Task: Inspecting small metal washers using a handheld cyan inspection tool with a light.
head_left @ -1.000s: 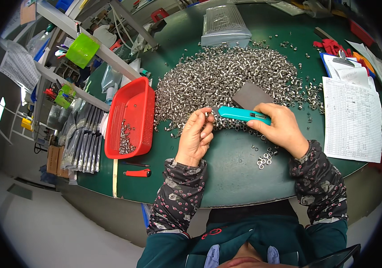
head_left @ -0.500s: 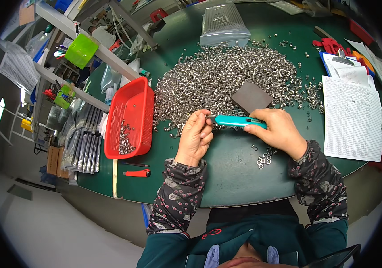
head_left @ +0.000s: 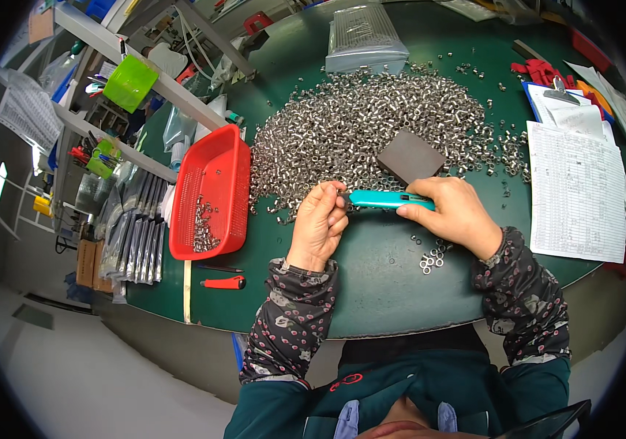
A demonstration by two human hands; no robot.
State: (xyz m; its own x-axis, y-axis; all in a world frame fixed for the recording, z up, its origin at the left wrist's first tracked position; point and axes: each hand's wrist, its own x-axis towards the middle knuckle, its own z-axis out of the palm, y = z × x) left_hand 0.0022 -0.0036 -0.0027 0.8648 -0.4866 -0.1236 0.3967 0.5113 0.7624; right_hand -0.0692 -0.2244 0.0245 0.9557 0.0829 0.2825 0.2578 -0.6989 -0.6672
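In my right hand (head_left: 455,208) is a teal utility knife (head_left: 382,199), its front end pointing left toward my other hand. My left hand (head_left: 320,223) is closed in a pinch right at the knife's tip; a small metal ring seems to be between the fingertips, mostly hidden. Beyond both hands spreads a large heap of small metal rings (head_left: 349,124). A dark grey block (head_left: 411,156) lies on the heap's near right edge, just past my right hand. Several loose rings (head_left: 433,260) rest on the green table below that hand.
At the left stands a red plastic basket (head_left: 238,197) with some rings inside. A red utility knife (head_left: 223,283) lies near it. Paper sheets (head_left: 576,197) and a clipboard (head_left: 561,95) are at the right, red gloves (head_left: 540,72) beyond. Bagged tubes (head_left: 365,36) sit behind the heap.
Hardly anything differs: the whole view has shifted very slightly, while both hands and the teal knife keep almost the same pose.
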